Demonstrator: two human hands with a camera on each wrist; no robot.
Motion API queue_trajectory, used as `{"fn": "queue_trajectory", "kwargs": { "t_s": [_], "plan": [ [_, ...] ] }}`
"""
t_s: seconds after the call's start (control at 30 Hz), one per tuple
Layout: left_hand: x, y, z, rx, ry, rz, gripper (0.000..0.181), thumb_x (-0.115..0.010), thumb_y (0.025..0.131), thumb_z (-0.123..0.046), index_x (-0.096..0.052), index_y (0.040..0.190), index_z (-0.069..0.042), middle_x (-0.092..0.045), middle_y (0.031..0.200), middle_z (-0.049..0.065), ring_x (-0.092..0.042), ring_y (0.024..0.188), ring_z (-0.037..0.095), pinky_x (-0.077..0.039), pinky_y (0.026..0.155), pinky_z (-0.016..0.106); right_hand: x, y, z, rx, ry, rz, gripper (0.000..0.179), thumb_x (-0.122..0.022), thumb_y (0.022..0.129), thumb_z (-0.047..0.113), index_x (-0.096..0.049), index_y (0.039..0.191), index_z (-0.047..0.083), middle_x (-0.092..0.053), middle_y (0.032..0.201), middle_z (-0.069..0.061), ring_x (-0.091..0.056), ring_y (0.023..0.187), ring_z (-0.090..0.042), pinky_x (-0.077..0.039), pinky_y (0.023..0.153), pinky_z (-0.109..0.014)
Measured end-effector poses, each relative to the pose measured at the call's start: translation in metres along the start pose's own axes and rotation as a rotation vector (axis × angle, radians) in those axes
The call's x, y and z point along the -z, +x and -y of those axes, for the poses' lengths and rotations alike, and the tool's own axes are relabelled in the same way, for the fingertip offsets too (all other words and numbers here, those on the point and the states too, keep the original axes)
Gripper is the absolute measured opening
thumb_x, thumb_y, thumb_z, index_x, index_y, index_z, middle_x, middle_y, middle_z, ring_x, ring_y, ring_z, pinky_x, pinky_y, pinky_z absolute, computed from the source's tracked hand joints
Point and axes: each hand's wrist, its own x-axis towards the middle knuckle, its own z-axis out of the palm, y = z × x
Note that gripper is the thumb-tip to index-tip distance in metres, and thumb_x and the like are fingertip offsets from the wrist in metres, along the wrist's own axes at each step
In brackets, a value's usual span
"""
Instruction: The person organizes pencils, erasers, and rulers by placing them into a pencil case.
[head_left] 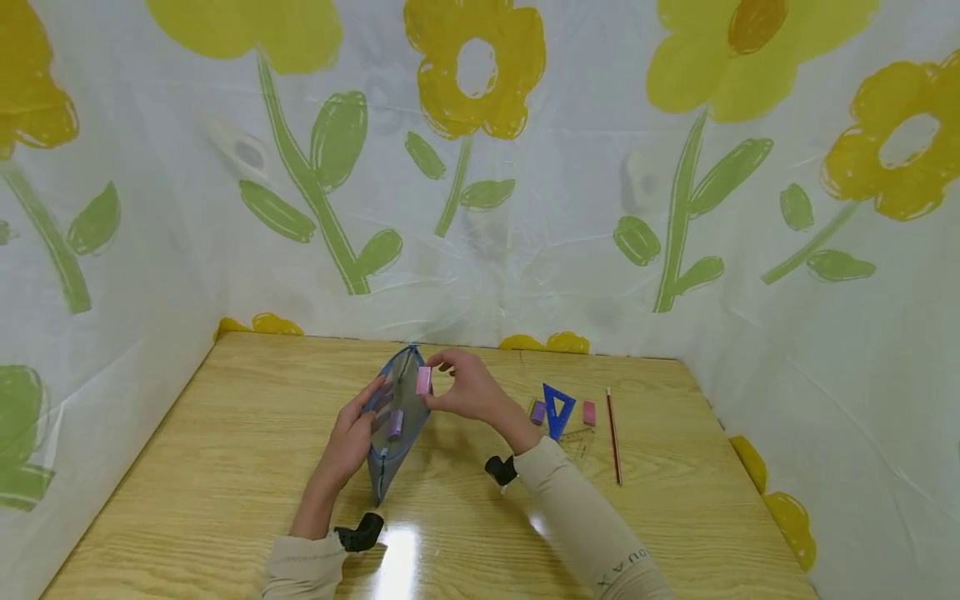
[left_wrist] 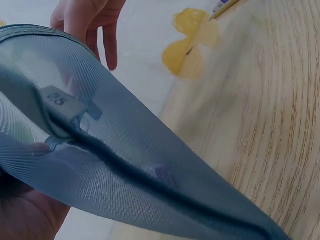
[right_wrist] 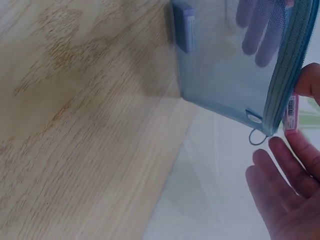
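Wood-grain table (head_left: 247,433) under you. Your left hand (head_left: 352,435) grips the blue mesh zip pouch (head_left: 412,419) by its left side, mouth unzipped; a purple eraser (head_left: 395,425) sits inside. Your right hand (head_left: 471,389) pinches a pink eraser (head_left: 423,381) between thumb and finger, at the pouch mouth's right side. Off to your right, lying on the wood: dark red pencil (head_left: 614,437), blue set square (head_left: 557,417), second purple eraser (head_left: 537,412), second pink eraser (head_left: 589,413). Flower-print sheet (head_left: 570,250) behind.

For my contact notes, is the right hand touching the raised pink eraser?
Touching: the right wrist view shows the hand pinching the eraser between thumb and finger.
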Motion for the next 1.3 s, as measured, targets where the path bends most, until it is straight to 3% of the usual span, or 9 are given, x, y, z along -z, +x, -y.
{"fn": "queue_trajectory", "kwargs": {
  "t_s": [0.53, 1.3],
  "plan": [
    [-0.0032, 0.0005, 0.0014, -0.024, -0.018, 0.016, 0.056, -0.020, 0.102, 0.005, -0.021, 0.158, 0.008, -0.028, 0.160, 0.034, -0.030, 0.147, 0.049, -0.030, 0.118, 0.060, 0.0005, 0.0039, -0.0008, -0.018, -0.094, 0.024, 0.047, -0.082, 0.085, 0.021, -0.065, 0.126, 0.005, -0.067, 0.125, -0.011, -0.064, 0.114, -0.035, -0.056, 0.096, -0.041],
    [-0.0045, 0.0016, 0.0021, -0.021, -0.018, 0.010, 0.057, -0.020, 0.102, 0.006, -0.022, 0.158, 0.007, -0.028, 0.159, 0.034, -0.029, 0.148, 0.049, -0.031, 0.118, 0.059, -0.0020, 0.0065, -0.0004, -0.008, -0.101, 0.011, 0.047, -0.083, 0.085, 0.019, -0.065, 0.125, 0.004, -0.067, 0.123, -0.012, -0.065, 0.110, -0.035, -0.058, 0.094, -0.041]
  ]
}}
